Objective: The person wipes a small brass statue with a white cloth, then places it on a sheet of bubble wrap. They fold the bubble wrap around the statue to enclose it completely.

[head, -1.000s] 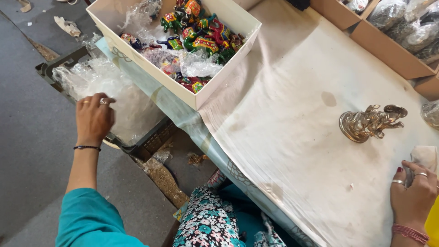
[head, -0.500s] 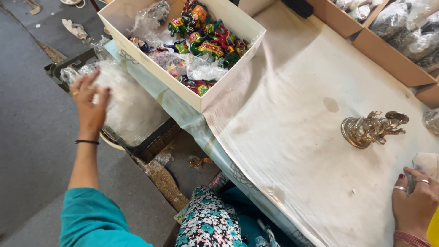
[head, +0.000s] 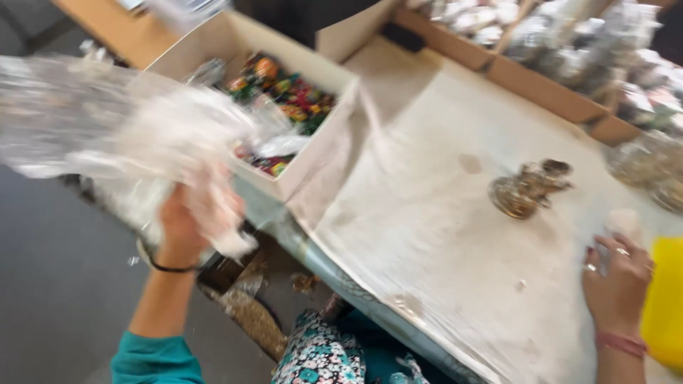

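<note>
My left hand (head: 186, 220) is raised beside the table and grips a large crumpled sheet of clear plastic wrap (head: 107, 135), which billows up and to the left, blurred by motion. My right hand (head: 617, 276) rests on the white table cover (head: 427, 235) at the right, fingers curled over a small pale wad (head: 626, 222). A small metallic figurine (head: 528, 188) stands on the cover, a short way up and left of my right hand.
An open cardboard box (head: 313, 163) of colourful small items sits at the table's left edge. More boxes with wrapped pieces (head: 569, 43) line the far side. A yellow object (head: 665, 302) lies at the right edge. A bin of plastic stands on the floor below.
My left hand has lifted a sheet of plastic wrap out of the floor bin and raised it. The view has swung and blurred. My right hand stays on the table.
</note>
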